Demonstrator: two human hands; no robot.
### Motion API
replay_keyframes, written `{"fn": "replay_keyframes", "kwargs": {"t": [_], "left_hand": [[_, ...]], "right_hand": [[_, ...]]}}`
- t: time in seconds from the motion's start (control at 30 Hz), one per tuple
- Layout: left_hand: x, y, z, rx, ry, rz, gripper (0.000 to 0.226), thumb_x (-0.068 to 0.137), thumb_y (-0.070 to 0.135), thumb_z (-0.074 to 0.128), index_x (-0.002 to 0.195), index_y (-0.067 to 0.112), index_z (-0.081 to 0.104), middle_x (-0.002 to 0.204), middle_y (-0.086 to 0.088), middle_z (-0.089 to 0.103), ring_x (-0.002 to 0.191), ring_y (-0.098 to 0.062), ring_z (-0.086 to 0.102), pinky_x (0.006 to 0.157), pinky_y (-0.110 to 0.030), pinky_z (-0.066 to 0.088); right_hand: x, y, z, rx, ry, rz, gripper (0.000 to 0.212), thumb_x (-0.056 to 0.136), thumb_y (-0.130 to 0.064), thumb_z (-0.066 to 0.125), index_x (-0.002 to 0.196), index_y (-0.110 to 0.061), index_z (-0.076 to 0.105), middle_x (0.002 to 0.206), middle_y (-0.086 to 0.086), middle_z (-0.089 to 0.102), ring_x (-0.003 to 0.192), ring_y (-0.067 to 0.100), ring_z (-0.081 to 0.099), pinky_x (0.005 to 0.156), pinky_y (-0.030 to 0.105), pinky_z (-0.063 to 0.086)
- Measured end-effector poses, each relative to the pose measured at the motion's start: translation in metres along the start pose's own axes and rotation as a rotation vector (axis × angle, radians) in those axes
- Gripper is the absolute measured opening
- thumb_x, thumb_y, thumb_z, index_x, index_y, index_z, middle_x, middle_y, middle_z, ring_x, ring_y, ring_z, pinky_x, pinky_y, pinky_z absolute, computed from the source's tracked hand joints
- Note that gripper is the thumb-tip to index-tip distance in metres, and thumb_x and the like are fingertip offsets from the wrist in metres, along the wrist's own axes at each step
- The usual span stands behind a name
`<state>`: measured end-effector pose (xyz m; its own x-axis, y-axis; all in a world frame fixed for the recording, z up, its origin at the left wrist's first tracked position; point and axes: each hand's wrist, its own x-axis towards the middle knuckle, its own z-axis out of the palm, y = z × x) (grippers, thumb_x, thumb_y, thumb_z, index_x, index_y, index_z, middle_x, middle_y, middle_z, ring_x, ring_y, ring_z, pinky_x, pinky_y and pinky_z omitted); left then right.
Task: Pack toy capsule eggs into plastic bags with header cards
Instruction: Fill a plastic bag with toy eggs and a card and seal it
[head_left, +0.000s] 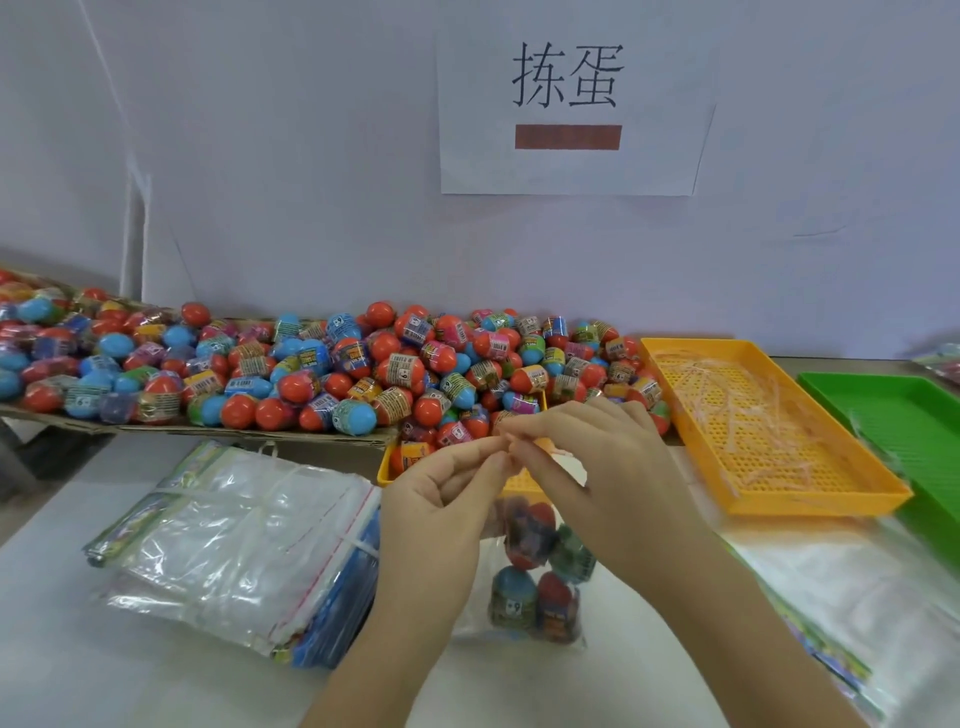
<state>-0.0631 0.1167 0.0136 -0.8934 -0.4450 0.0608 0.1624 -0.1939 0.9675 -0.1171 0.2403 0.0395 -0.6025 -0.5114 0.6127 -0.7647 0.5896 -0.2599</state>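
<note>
Both hands are meeting above the bench (649, 691): the left hand (441, 499) and right hand (602, 467) are each pinching, fingertips together, at the top edge of a clear bag (519, 623) that is hanging down between them with several eggs (537, 571) already inside. Judging by that, filling is finished and closing is in hand; whether a seal strip is being peeled is too small to tell. Next, the mouth is probably needing to be pressed shut evenly, with the eggs kept low so they are not crowding the flap. Loose eggs are lying heaped in a pile (363, 364) on cardboard (260, 434) behind, some spilling into a small yellow tray (387, 470) just under the hands. Thin strips are littering an orange tray (831, 501) to the right, beside a green tray (883, 405). Empty bags are lying in a stack (234, 540) on the left and more bags (857, 597) on the right. Nothing seems to be blocking the hands, though the yellow tray is sitting close.
</note>
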Motion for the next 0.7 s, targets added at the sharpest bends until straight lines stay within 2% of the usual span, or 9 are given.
{"fn": "replay_keyframes", "kwargs": {"t": [0.1, 0.2, 0.33, 0.5, 0.7], "left_hand": [[-0.001, 0.0, 0.0, 0.039, -0.008, 0.076, 0.026, 0.085, 0.008, 0.066, 0.077, 0.032, 0.075, 0.077, 0.005, 0.077, 0.068, -0.012, 0.074, 0.053, -0.016, 0.055], [-0.002, 0.001, 0.0, 0.091, -0.045, 0.13, 0.03, 0.084, 0.011, 0.066, 0.073, 0.037, 0.077, 0.077, 0.006, 0.076, 0.072, -0.012, 0.074, 0.056, -0.018, 0.056], [-0.001, 0.001, -0.002, 0.12, -0.065, 0.162, 0.027, 0.087, 0.007, 0.065, 0.082, 0.032, 0.075, 0.08, 0.006, 0.077, 0.078, -0.01, 0.074, 0.058, -0.019, 0.056], [-0.003, 0.0, -0.003, 0.139, -0.07, 0.2, 0.029, 0.086, 0.011, 0.066, 0.079, 0.037, 0.076, 0.083, 0.007, 0.077, 0.08, -0.014, 0.074, 0.061, -0.022, 0.058], [-0.003, -0.002, -0.002, 0.158, -0.079, 0.191, 0.03, 0.087, 0.007, 0.065, 0.08, 0.034, 0.075, 0.081, 0.008, 0.076, 0.078, -0.012, 0.074, 0.061, -0.021, 0.058]], "right_hand": [[0.001, 0.0, 0.001, 0.052, -0.014, 0.039, 0.023, 0.088, -0.032, 0.056, 0.097, -0.023, 0.075, 0.089, -0.01, 0.071, 0.078, 0.014, 0.06, 0.072, 0.027, 0.034], [0.002, 0.003, 0.001, 0.15, -0.026, 0.068, 0.023, 0.087, -0.034, 0.056, 0.094, -0.024, 0.075, 0.086, -0.012, 0.069, 0.078, 0.009, 0.056, 0.076, 0.023, 0.032], [0.002, 0.007, 0.005, 0.291, -0.016, 0.11, 0.017, 0.089, -0.034, 0.061, 0.092, -0.024, 0.075, 0.081, -0.018, 0.067, 0.077, 0.008, 0.058, 0.078, 0.033, 0.04], [-0.001, 0.004, 0.01, 0.312, 0.021, 0.169, 0.026, 0.087, -0.041, 0.051, 0.09, -0.028, 0.073, 0.08, -0.021, 0.067, 0.08, 0.002, 0.058, 0.084, 0.02, 0.027], [-0.001, 0.001, 0.011, 0.217, 0.103, 0.17, 0.024, 0.088, -0.036, 0.054, 0.085, -0.022, 0.073, 0.078, -0.017, 0.067, 0.071, 0.004, 0.059, 0.084, 0.034, 0.03]]}}
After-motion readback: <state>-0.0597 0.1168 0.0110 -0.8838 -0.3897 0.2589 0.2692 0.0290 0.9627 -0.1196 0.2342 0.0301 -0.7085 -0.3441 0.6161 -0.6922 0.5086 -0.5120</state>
